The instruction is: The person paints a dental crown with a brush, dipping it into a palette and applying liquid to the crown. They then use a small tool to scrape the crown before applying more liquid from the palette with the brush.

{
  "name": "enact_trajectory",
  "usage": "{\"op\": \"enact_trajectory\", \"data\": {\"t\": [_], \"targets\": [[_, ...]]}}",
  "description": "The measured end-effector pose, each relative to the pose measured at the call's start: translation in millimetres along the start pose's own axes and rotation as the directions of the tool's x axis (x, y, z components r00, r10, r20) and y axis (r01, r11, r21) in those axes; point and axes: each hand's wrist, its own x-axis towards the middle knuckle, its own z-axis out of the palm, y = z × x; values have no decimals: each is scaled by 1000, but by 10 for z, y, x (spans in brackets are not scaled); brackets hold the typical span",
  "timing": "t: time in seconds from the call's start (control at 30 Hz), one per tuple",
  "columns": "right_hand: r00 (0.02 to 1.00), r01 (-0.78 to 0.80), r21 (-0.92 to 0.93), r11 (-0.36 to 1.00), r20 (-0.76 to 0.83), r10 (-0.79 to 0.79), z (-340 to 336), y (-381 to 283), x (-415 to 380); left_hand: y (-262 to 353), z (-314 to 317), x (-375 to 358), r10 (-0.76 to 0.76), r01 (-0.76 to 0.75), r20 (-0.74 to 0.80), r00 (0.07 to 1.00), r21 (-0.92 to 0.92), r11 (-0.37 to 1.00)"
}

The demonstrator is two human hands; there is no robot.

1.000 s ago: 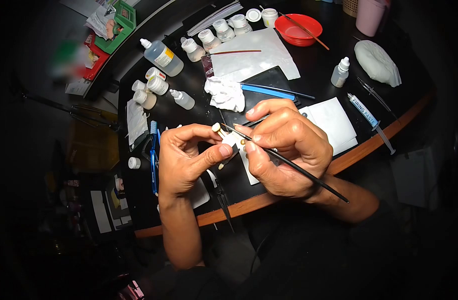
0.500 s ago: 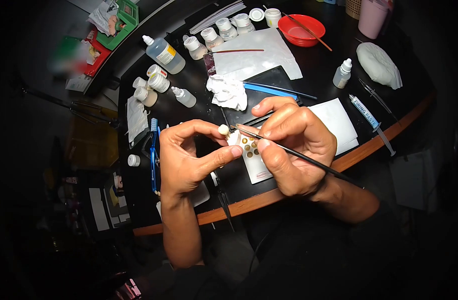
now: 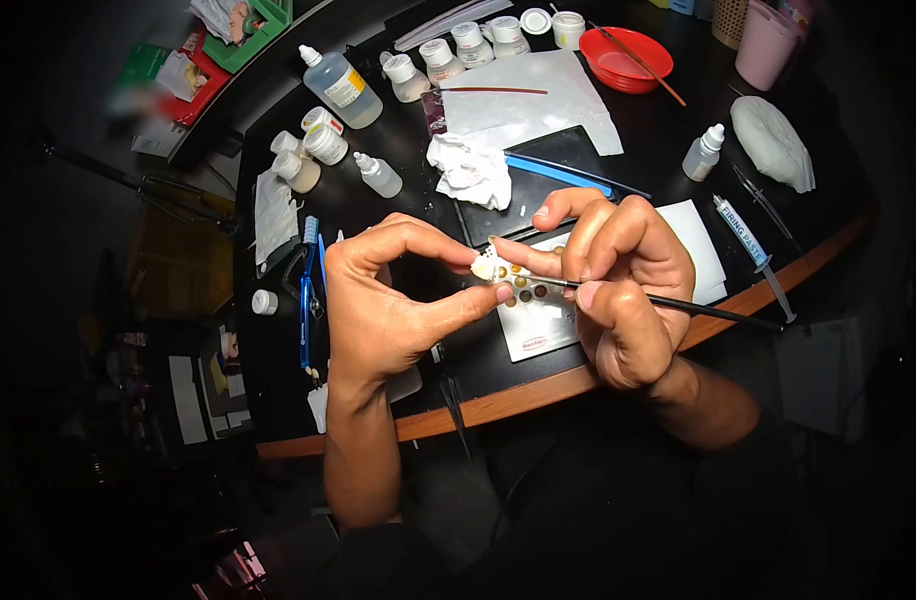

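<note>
Between the thumb and fingertips of my left hand (image 3: 383,300) is a small off-white dental crown (image 3: 485,267). My right hand (image 3: 633,300) pinches a thin brush with a black handle (image 3: 718,312), its tip pointing left, close to the crown; whether the two touch is hard to make out. Below both hands lies a white palette card (image 3: 543,338) with several round yellow and brown colour spots, partly hidden by my fingers. A crumpled white tissue (image 3: 470,172) rests just beyond the hands, near a blue-edged dark tray (image 3: 553,160).
Several jars (image 3: 441,60) line the back beside a white sheet (image 3: 528,105) and a red bowl (image 3: 626,60). A large bottle (image 3: 340,88) and small dropper bottle (image 3: 378,175) stand left. At right are another dropper bottle (image 3: 703,153), tweezers (image 3: 768,205) and a firing paste syringe (image 3: 743,235).
The crown has turned in my left fingers, showing a different side. My right hand has shifted slightly right, with the brush now lying more level. The whole view has moved a little.
</note>
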Motion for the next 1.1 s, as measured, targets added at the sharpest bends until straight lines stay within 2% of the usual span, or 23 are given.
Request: {"op": "enact_trajectory", "data": {"t": [0.27,0.37,0.77,1.1], "targets": [[1000,-5,-8,1000,28,5,-9,-5,8,-9,11,-3,33,-31,-38,999,67,997],[1000,-11,-12,1000,29,11,-13,-7,5,0,-12,-4,52,-52,5,999,76,996],[999,-11,-32,999,50,13,-34,-1,9,-20,-23,-6,72,-72,9,997,82,994],[1000,-10,16,1000,10,10,-3,2,4,-11,-15,-6,70,-70,2,998,84,994]]}}
